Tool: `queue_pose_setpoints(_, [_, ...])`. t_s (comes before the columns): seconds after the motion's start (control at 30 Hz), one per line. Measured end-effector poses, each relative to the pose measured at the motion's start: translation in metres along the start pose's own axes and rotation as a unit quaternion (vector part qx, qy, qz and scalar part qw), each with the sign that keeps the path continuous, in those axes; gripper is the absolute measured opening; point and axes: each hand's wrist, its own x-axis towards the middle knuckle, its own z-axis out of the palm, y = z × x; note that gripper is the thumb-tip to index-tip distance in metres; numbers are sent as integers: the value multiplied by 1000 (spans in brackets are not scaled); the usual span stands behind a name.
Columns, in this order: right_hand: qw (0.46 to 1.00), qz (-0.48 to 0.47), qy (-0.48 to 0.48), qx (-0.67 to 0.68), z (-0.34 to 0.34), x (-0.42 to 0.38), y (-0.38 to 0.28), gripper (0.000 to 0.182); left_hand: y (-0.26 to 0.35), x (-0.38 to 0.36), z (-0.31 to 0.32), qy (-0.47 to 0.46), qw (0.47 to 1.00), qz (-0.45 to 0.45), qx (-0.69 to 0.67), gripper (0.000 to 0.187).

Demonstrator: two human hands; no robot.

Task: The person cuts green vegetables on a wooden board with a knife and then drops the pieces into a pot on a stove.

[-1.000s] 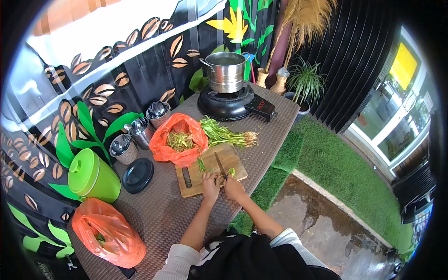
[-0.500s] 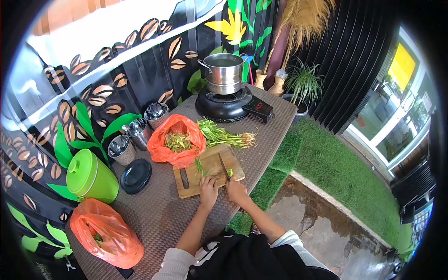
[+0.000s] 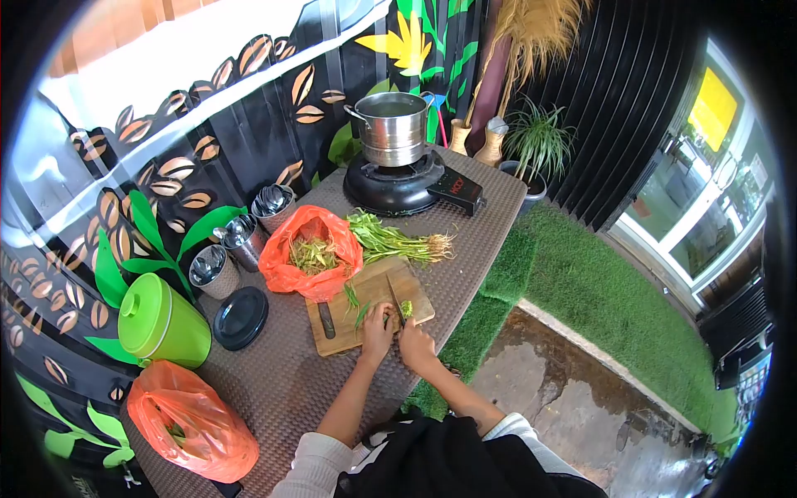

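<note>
My right hand (image 3: 417, 344) is wrapped round the handle of a knife (image 3: 394, 292), its blade pointing away from me over the wooden cutting board (image 3: 369, 286). Beside it on the left, my left hand (image 3: 378, 330) has its fingers bent over green leafy stems (image 3: 363, 314), pressing them on the board. Chopped green pieces (image 3: 407, 308) lie just right of the blade. More loose green leaves (image 3: 351, 295) rest near the board's far left part. A dark, narrow handle-like shape (image 3: 327, 320) runs along the board's left side.
Behind the board are an orange bag (image 3: 282, 270) of plant scraps and a bundle of greens (image 3: 382, 239). A steel pot (image 3: 394, 133) sits on a black burner (image 3: 386, 189). Leftward are cutlery cups (image 3: 214, 274), a black lid (image 3: 241, 319), a green container (image 3: 166, 324) and another orange bag (image 3: 195, 432).
Both hands have shifted slightly; my left hand's fingers are more bent and nearer the knife. The knife remains in my right hand. The whole view has moved a little.
</note>
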Motion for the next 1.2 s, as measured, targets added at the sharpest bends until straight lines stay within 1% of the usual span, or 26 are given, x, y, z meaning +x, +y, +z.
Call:
queue_pose_setpoints(0.03, [1000, 1, -1, -1, 1, 6, 3, 35, 2, -1, 0, 0, 1000, -2, -1, 21])
queue_pose_setpoints(0.1, [999, -36, 16, 9, 1, 21, 8, 35, 4, -1, -1, -2, 1000, -25, 6, 16])
queue_pose_setpoints(0.13, [999, -38, 17, 9, 0, 23, 10, 35, 5, 0, -2, -1, 1000, -24, 7, 16])
queue_pose_setpoints(0.2, [997, -69, 9, -14, -5, 24, 13, 35, 5, 0, -3, 4, 1000, -17, 11, 16])
queue_pose_setpoints(0.23, [997, -70, 9, -15, -5, 19, 11, 35, 4, -1, -2, 4, 1000, -17, 10, 16])
queue_pose_setpoints(0.3, [998, -50, 40, -13, -2, 7, 5, 33, 2, 1, -2, 6, 999, -39, -23, 16])
queue_pose_setpoints(0.33, [998, -51, 40, -14, 1, 8, 2, 33, 0, 2, -2, 8, 999, -39, -23, 16])
queue_pose_setpoints(0.4, [999, -14, 30, -2, 8, 10, -1, 34, -2, 1, -1, 18, 999, -25, -23, 16])
queue_pose_setpoints(0.53, [999, -46, 21, 4, -1, 30, 8, 34, -5, -2, -2, -11, 998, -52, -24, 17])
queue_pose_setpoints(0.6, [998, -44, -36, 17, -13, 29, 10, 35, -3, -4, -4, -24, 996, 16, 87, 18])
queue_pose_setpoints(0.63, [998, -44, -37, 17, -12, 22, 9, 35, -3, -5, -5, -24, 996, 15, 87, 18])
queue_pose_setpoints(0.7, [998, -53, 8, -17, -5, 6, 8, 35, 0, -5, -8, -25, 993, 47, 108, 22])
queue_pose_setpoints(0.73, [998, -54, 8, -17, -2, 3, 6, 35, 2, -4, -9, -24, 993, 47, 108, 22])
queue_pose_setpoints(0.8, [999, -36, 21, -13, 5, -2, 1, 37, 3, -5, -10, -24, 998, 29, 45, 22])
queue_pose_setpoints(0.83, [999, -36, 20, -13, 7, 3, 2, 37, 0, -3, -8, -24, 998, 28, 45, 22])
queue_pose_setpoints(0.9, [999, -46, 14, 6, 5, 17, 4, 36, -4, 4, -4, -11, 999, -45, -13, 22])
queue_pose_setpoints(0.93, [999, -45, 15, 7, 2, 20, 7, 36, -4, 6, -4, -12, 999, -45, -13, 22])
queue_pose_setpoints(1.0, [997, -74, -7, -6, -9, 24, 8, 34, -7, 9, -4, 5, 990, -111, -84, 22])
queue_pose_setpoints(1.03, [997, -75, -7, -6, -11, 19, 6, 34, -10, 9, -5, 6, 990, -111, -84, 22])
queue_pose_setpoints(1.1, [998, -41, -36, -31, -16, 6, 0, 29, -12, 10, -7, -10, 987, -138, -81, 27])
queue_pose_setpoints(1.13, [998, -41, -35, -31, -12, 2, -4, 29, -12, 10, -7, -9, 987, -137, -82, 27])
queue_pose_setpoints(1.2, [1000, 1, -6, -29, -1, -6, -11, 28, -11, 7, -6, 6, 996, -73, -45, 27])
